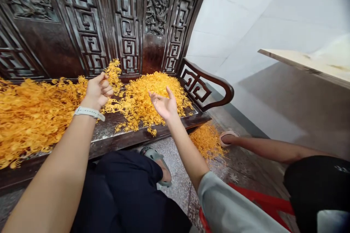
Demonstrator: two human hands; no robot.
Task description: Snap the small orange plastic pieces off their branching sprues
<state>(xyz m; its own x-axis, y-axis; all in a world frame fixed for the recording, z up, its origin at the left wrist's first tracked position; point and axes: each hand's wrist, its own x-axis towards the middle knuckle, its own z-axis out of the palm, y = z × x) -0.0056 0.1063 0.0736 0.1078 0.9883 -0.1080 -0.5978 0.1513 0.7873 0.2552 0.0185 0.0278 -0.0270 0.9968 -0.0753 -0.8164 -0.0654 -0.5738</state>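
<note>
The left hand (98, 91) pinches yellow sprigs (113, 71) at eleven o'clock, likely avoiding tangles; the right hand (165, 107), at twelve, has fingers apart.

Head view, one item: it is riding on the person's head, facing forward and steeply down. Nearest the lens, the left forearm (57, 167), right forearm (188, 149) and dark trousers (120, 193) are filling the lower edge. Mid-range: left hand (100, 91), right hand (165, 105), tabletop (111, 122). Farther off, the carved backrest (154, 51) is occupying the upper left, the pale wall (218, 18) the upper right.
</note>
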